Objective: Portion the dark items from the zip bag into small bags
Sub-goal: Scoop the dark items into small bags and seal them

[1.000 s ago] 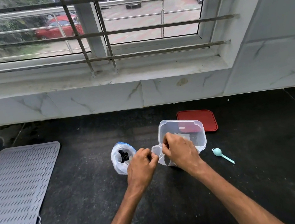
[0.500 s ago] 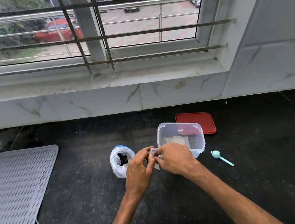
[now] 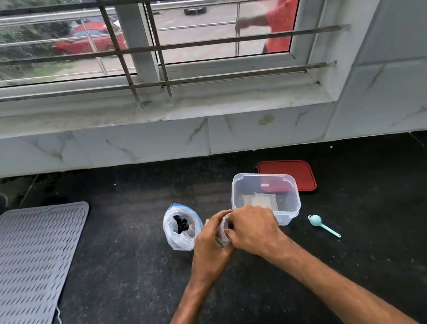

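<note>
Centre frame, my left hand (image 3: 210, 250) and right hand (image 3: 254, 228) are gripping a small bag (image 3: 223, 234), fingers curled; the zip bag (image 3: 181, 229) is standing open just left, nearer my left hand.

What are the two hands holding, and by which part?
A small clear bag, gripped between the left hand and right hand; they hide most of it, so the exact part cannot be told.

Both bare arms stretched forward and angled inward, left hand (image 3: 209, 247) and right hand (image 3: 254, 228) held side by side, fingers curled, small bag (image 3: 222, 234) pinched between them
</note>
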Motion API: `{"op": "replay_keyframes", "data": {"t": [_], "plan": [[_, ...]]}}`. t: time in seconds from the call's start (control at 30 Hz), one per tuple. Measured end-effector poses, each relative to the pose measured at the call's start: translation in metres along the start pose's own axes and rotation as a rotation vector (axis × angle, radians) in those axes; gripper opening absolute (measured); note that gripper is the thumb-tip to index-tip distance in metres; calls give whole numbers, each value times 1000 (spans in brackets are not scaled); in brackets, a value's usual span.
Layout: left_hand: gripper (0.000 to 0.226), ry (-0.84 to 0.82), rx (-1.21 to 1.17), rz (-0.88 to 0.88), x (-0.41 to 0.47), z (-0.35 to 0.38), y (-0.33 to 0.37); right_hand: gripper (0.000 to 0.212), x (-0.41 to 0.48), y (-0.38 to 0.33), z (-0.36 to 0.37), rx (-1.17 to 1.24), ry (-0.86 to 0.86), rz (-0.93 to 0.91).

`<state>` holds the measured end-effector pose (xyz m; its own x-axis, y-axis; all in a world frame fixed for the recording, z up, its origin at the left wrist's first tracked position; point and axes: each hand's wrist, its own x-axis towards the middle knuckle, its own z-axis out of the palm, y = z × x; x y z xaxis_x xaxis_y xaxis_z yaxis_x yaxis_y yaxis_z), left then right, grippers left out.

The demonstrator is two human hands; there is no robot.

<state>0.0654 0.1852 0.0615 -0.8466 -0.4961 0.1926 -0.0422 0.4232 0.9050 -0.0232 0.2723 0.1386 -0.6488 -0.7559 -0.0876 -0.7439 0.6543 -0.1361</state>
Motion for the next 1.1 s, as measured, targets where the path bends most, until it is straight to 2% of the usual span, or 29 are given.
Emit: {"op": "replay_keyframes", "data": {"t": [0.17,0.3,0.37,0.43,0.57,0.7,0.77,0.83,0.9,1.0,1.1], "plan": [[27,139,63,-87,-4,0,-8,33,-6,5,-3,150,-91,-76],[22,189,81,-107,-6,-2,-13,25,-9,12,-12,241,149,-203],[23,193,78,-103,-6,-1,-10,22,-13,9,-17,249,68,-304],[28,162,59,-80,-5,-1,-6,27,-16,3,-17,140,-35,-361],[24,140,53,-49,-4,-1,-1,34,-17,1,-14,50,1,-346],[29,163,60,-112,-8,4,0,24,-17,-2,-14,45,-4,-351],[28,186,47,-94,-9,3,-1,19,-18,-2,-16,102,-89,-338],[23,184,44,-70,-9,-2,-2,23,-19,-1,-17,121,-203,-329],[29,178,31,-89,-9,-4,-2,19,-21,-1,-16,87,-244,-341],[26,161,46,-89,-14,-2,1,30,-23,-4,-14,12,-189,-359],[24,192,42,-71,-20,1,-2,25,-24,-1,-7,5,-141,-366]]}}
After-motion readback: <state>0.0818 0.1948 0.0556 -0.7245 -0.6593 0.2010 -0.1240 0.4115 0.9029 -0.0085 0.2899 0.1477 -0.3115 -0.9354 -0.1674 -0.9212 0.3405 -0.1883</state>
